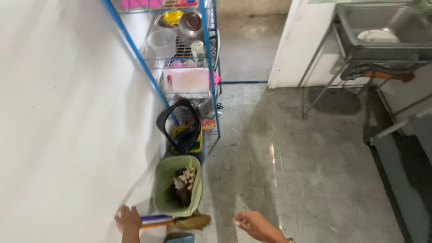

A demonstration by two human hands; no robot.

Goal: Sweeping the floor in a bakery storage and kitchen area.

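Left hand (128, 219) grips blue-white handle (156, 219).

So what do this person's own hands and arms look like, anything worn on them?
Both are bare. The left hand shows no glove, ring or sleeve down to where the wrist leaves the picture. The right hand is also ungloved, its forearm uncovered; a small dark edge at that wrist near the bottom border might be a band or watch, but it is too cropped to tell.

Flat blue-and-white tool (156, 219) with orange handle, lying level, held beside green-lined bin (176, 186) holding scraps
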